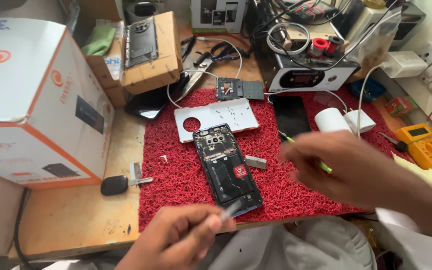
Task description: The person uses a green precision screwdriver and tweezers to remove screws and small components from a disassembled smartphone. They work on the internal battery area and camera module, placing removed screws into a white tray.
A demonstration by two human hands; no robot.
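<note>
An opened phone (226, 167) lies back-side up on the red mat (286, 195), its battery and circuit board exposed. My left hand (181, 240) is below it at the mat's front edge, gripping thin metal tweezers (232, 209) whose tip hovers over the phone's lower end. My right hand (346, 167), blurred by motion, is to the right of the phone and holds a green-handled screwdriver (323, 166). A small grey metal plate (256, 162) lies beside the phone.
A white phone back cover (236, 116) holding several tiny screws lies above the phone. A black screen panel (291, 116), a heating unit (311, 77), a yellow multimeter (426, 147), cardboard boxes (36, 100) and a car key (121, 184) surround the mat.
</note>
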